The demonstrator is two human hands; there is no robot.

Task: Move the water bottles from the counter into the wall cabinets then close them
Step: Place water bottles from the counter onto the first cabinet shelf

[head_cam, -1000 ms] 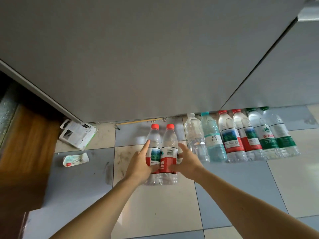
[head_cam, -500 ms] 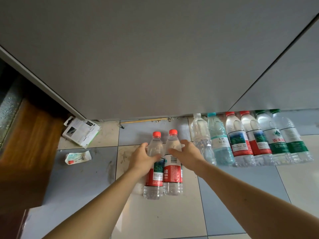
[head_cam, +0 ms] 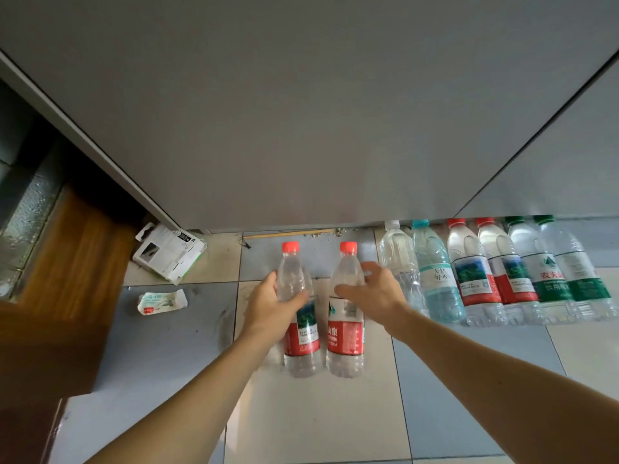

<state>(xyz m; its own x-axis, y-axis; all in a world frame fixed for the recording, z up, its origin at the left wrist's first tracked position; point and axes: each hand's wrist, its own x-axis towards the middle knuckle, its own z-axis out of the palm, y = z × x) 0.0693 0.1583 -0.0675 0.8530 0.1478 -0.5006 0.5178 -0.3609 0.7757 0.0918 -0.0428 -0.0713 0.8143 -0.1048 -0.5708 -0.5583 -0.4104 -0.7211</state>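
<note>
**Two bottles in hand, six more waiting**

Two red-capped bottles are the ones in play. The left hand (head_cam: 273, 304) grips the left bottle (head_cam: 299, 316) with fingers and thumb curled round its clear upper body, just above the label. The right hand (head_cam: 371, 298) holds the right bottle (head_cam: 346, 316) the same way, fingers wrapped over its shoulder. Both bottles are upright and just apart from each other, over the tiled counter (head_cam: 318, 416); whether their bases touch it I cannot tell.

The step in hand looks like the pick-up: one bottle per hand, ready to go up. Right above hangs the cabinet door (head_cam: 301, 112), which appears closed, with a second door (head_cam: 569, 169) beside it to the right. With both hands full, the next move probably calls for freeing a hand, or hooking a finger under the door's lower edge, to open it before the bottles can go in.

Six bottles (head_cam: 495, 272) stand in a tight row at the back right, touching one another. A box (head_cam: 169, 251) and a packet (head_cam: 160, 301) lie to the left.
</note>
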